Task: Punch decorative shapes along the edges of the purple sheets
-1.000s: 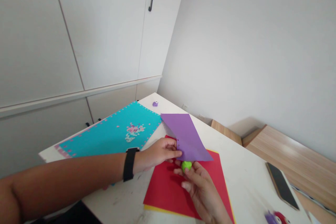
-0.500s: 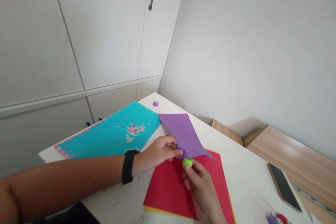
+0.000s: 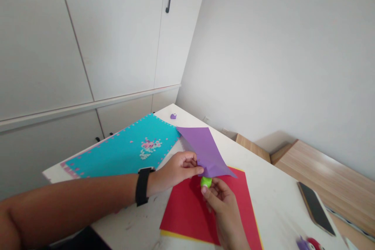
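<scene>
Purple paper (image 3: 202, 142) in pinching left hand (image 3: 178, 170), green punch (image 3: 206, 181) in grasping right hand (image 3: 225, 207)

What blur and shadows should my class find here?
Head view: the purple piece and red piece at bottom right look smeared; head view: soft shadows fall on the red sheet by the right hand and on the wall by the wooden cabinet.

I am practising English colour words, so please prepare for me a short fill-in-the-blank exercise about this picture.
1. The paper pinched by the left hand is ____.
2. The small object held in the right hand is bright ____.
3. The wrist strap on the left arm is ____.
4. The lower sheet, peeking out beneath the red sheet, is ____.

Missing words: purple; green; black; yellow.
</scene>
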Tool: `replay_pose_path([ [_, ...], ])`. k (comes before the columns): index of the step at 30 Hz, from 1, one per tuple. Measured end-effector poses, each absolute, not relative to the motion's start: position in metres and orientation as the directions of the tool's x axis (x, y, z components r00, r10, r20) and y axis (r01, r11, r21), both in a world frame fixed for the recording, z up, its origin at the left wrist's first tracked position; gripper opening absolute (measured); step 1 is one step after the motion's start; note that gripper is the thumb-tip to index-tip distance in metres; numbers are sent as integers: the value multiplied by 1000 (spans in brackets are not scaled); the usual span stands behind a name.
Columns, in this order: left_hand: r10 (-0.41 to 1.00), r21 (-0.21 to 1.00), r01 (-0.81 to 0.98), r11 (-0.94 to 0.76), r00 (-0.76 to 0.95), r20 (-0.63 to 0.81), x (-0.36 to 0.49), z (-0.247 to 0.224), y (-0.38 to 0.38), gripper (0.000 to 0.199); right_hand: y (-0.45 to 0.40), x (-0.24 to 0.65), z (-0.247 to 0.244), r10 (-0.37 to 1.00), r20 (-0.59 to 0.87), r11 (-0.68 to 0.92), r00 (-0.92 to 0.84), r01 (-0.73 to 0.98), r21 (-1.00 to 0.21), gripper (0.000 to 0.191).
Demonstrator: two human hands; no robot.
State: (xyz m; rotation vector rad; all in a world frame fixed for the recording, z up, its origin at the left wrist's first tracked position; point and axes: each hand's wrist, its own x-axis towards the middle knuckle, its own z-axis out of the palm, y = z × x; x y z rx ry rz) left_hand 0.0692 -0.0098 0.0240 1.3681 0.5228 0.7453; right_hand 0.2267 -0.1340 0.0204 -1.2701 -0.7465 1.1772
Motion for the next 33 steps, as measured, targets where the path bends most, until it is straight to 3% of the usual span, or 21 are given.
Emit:
replay_pose_path([
  [12,743,987,-140,-73,652,148,67,29,-13,28,-132,224,20,946,-193,-120,261,-270,-955,46],
  [25,730,989,-125,-76,669,141,67,29,-13,30,-132,225,20,948,-178,-105,262,-270,-957,40],
  [33,682,985,-142,94,730,40,69,22,-10,38,-134,226,21,937,-171,-78,305,-293,-953,45],
])
